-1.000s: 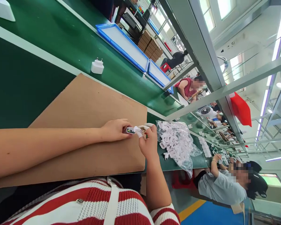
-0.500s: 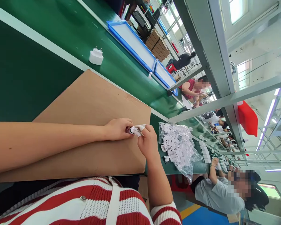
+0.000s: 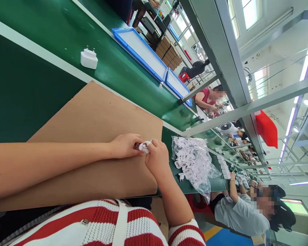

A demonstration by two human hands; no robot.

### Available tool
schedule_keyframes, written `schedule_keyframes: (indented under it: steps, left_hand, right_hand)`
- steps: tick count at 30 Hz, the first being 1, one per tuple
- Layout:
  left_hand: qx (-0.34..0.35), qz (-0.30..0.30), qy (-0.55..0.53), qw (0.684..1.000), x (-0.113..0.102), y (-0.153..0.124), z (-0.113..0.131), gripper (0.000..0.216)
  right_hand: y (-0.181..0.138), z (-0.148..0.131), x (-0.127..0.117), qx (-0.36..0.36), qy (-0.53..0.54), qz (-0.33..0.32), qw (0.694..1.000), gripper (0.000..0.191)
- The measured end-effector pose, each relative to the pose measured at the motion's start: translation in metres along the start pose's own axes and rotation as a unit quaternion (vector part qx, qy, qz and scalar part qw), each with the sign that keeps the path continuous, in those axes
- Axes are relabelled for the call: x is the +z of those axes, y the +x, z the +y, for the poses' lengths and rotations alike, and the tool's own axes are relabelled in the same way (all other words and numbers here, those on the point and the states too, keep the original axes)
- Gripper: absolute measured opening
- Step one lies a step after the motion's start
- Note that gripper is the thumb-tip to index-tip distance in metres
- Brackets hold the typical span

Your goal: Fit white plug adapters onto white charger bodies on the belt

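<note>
My left hand (image 3: 126,145) is closed on one end of a small white plastic charger part (image 3: 143,147), above a brown cardboard sheet (image 3: 113,116). From the other side my right hand (image 3: 157,155) grips the same part, its thumb and fingers bent over it. Fingers cover most of the piece, so its exact shape is hidden. White coverings seem to be on some right fingertips. To the right of my right hand lies a clear plastic bag (image 3: 195,160) full of white plastic charger pieces.
A white plug charger (image 3: 89,58) stands on the green belt (image 3: 113,71) beyond the cardboard. Blue-framed trays (image 3: 141,51) line its far side. A metal frame beam (image 3: 220,44) slants overhead. A co-worker in a grey shirt (image 3: 242,213) sits at the right.
The plug charger has moved left along the belt. My hands have drawn closer together around the white part, which shows less between them. The whole view has shifted slightly.
</note>
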State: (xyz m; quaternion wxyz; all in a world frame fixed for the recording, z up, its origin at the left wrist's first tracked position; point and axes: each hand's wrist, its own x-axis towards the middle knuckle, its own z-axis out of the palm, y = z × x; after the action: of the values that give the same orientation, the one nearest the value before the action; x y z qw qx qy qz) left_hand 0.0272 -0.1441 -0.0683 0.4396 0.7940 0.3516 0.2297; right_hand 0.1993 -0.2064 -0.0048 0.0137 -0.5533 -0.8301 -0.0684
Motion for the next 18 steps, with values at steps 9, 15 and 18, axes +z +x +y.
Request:
schedule_keyframes:
  steps: [9, 15, 18]
  left_hand:
    - [0.007, 0.018, -0.002, 1.000, 0.005, 0.000, -0.002, 0.044]
    - [0.018, 0.021, 0.012, 1.000, 0.008, -0.002, 0.000, 0.047]
    - [0.001, -0.016, -0.019, 1.000, -0.002, -0.003, 0.004, 0.053]
  right_hand:
    - [-0.005, 0.001, 0.019, 0.085, 0.041, 0.027, 0.995, 0.016]
    - [-0.010, -0.007, 0.018, 0.105, 0.027, 0.034, 0.994, 0.013]
    - [-0.007, -0.005, 0.011, 0.099, 0.028, 0.017, 0.995, 0.012]
